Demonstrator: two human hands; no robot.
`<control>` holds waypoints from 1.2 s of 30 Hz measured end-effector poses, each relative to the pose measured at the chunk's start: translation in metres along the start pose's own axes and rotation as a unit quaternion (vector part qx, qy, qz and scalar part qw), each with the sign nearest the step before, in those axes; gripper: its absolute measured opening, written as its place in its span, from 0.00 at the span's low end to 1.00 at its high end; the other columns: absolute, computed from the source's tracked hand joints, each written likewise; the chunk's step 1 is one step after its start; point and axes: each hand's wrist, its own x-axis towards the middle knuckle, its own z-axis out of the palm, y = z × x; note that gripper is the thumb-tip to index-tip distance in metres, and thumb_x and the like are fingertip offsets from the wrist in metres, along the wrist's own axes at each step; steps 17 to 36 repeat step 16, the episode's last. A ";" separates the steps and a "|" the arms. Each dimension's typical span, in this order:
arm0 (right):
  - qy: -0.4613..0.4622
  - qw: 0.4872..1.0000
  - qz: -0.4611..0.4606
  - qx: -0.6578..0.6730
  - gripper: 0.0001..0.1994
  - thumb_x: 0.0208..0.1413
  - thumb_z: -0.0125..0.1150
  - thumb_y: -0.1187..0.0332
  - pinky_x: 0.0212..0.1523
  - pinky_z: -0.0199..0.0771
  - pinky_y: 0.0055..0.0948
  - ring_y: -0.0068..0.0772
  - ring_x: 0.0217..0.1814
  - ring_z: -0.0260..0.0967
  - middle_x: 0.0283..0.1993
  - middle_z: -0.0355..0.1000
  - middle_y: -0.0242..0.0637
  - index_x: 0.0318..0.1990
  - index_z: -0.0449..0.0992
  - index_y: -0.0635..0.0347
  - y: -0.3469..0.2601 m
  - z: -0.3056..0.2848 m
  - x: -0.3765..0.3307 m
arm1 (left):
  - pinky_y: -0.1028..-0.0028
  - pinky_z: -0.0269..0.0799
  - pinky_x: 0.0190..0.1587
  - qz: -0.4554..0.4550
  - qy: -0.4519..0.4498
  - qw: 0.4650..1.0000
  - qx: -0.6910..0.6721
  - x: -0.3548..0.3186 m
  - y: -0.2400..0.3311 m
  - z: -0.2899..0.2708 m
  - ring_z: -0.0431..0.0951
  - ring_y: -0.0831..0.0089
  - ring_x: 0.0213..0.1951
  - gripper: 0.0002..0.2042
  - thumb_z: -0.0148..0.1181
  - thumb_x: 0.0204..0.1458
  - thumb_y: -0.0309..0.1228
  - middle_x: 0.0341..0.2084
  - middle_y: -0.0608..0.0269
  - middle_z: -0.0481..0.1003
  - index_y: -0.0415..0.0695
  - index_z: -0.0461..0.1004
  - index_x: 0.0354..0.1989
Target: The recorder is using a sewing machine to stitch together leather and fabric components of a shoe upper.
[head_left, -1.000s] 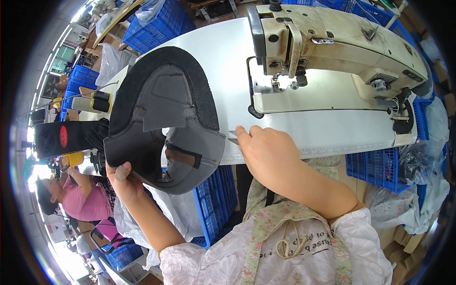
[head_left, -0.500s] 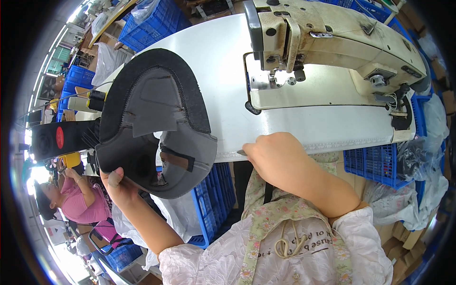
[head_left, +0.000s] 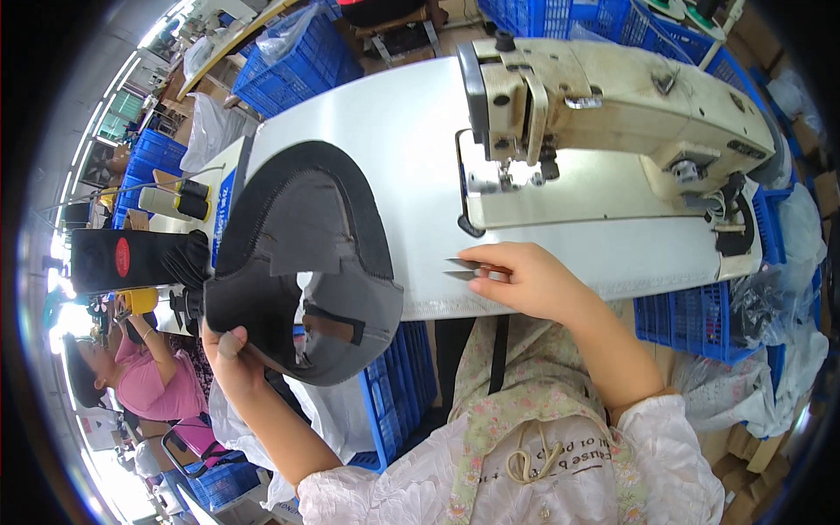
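My left hand [head_left: 233, 354] grips the lower left edge of a black stitched piece [head_left: 367, 223], thumb on its near side. The piece has a rounded top, a curved seam and an opening through its lower half; it is held up over the left part of the white sewing table [head_left: 411, 105]. My right hand [head_left: 516, 278] is over the table's near edge, closed round thread snips [head_left: 460, 275]. Their two blades point left toward the piece and stand apart from each other. Part of the snips is hidden by my fingers.
A beige sewing machine [head_left: 604, 101] stands on the table's right half. Blue crates [head_left: 398, 394] stand below the near edge and around the table. Thread cones [head_left: 192, 199] and a black strip-like object [head_left: 122, 261] are at the left. Farther left sits a co-worker in pink [head_left: 162, 381].
The snips' blades now show spread apart; before, my right hand covered most of them. The black piece appears lower and slightly right, with the whole view shifted downward. My left hand keeps its hold.
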 end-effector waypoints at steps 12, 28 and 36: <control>0.267 0.870 -0.135 -0.392 0.21 0.47 0.66 0.67 0.32 0.71 0.39 0.40 0.30 0.70 0.32 0.74 0.33 0.52 0.79 0.54 0.089 0.003 -0.061 | 0.71 0.72 0.54 0.186 0.003 0.963 0.197 0.152 -0.030 0.127 0.79 0.72 0.48 0.23 0.57 0.48 0.16 0.47 0.60 0.79 0.37 0.75 0.56; 0.270 0.854 -0.184 -0.404 0.23 0.42 0.70 0.64 0.32 0.72 0.34 0.33 0.28 0.72 0.30 0.76 0.30 0.51 0.81 0.51 0.101 0.002 -0.062 | 0.69 0.65 0.62 0.380 -0.067 0.862 0.328 0.263 -0.072 0.192 0.76 0.64 0.56 0.25 0.59 0.50 0.18 0.51 0.58 0.79 0.46 0.75 0.60; 0.270 0.854 -0.184 -0.404 0.23 0.42 0.70 0.64 0.32 0.72 0.34 0.33 0.28 0.72 0.30 0.76 0.30 0.51 0.81 0.51 0.101 0.002 -0.062 | 0.69 0.65 0.62 0.380 -0.067 0.862 0.328 0.263 -0.072 0.192 0.76 0.64 0.56 0.25 0.59 0.50 0.18 0.51 0.58 0.79 0.46 0.75 0.60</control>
